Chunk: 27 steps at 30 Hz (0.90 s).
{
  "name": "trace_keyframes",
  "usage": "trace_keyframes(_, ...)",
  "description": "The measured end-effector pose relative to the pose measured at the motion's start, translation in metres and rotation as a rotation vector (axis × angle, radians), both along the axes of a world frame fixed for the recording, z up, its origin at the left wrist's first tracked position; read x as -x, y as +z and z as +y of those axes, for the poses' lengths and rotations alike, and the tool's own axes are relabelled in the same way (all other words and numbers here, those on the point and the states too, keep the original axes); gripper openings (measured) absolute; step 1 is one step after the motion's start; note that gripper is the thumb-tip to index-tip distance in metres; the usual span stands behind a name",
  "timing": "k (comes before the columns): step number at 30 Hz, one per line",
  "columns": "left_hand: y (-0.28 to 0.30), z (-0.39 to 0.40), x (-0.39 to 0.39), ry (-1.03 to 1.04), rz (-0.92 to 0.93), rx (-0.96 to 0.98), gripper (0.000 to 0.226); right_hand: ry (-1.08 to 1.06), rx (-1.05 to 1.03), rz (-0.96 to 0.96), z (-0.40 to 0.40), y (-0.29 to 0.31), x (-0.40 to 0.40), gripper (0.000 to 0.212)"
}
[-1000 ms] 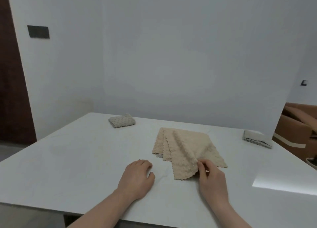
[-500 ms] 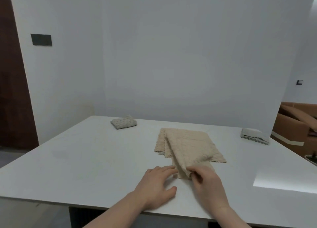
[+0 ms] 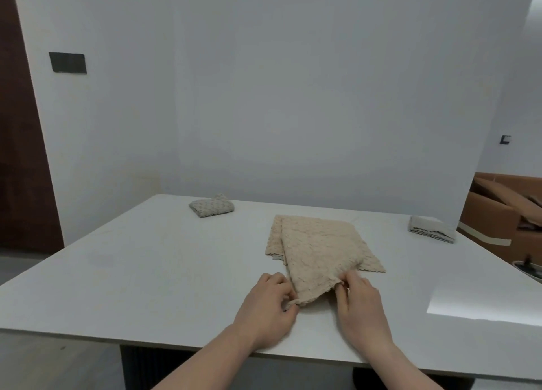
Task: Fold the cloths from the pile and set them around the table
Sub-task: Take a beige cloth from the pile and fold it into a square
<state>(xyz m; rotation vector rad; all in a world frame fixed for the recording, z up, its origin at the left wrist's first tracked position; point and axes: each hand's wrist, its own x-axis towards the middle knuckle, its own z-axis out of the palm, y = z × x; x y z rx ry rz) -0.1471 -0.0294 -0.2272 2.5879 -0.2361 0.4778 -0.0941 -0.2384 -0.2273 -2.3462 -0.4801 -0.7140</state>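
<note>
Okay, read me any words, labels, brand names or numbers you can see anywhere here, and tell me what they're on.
None: no readable text anywhere in the head view.
Beige cloth, grey folded cloth and white folded cloth: no tag or label visible.
Dark wall plate: blank.
Small wall switch: too small to tell.
Cardboard box: no print visible.

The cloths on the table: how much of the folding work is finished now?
Two folded cloths are set out: a grey one far left, a pale one far right. In hand: both hands, left and right, pinch the near edge of the top beige cloth. Another beige cloth lies beneath, unfolded.
</note>
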Motion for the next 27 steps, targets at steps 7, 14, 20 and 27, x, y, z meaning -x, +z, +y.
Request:
trace_keyframes(7,0.007,0.000,0.018,0.114,-0.018,-0.030,0.007,-0.145,0.161,0.218,-0.009,-0.003,0.010,0.024)
trace_keyframes(14,0.016,0.028,0.047,0.112,-0.036,-0.228,0.012,-0.204,0.241,0.222,-0.015,-0.004,0.026,0.009)
trace_keyframes(20,0.048,0.053,0.068,0.119,-0.082,-0.238,0.012,-0.082,0.460,0.230,-0.032,0.016,0.042,0.029)
trace_keyframes(27,0.123,0.087,0.083,0.228,-0.259,-0.224,0.012,-0.040,0.434,-0.001,-0.043,0.108,0.052,0.014)
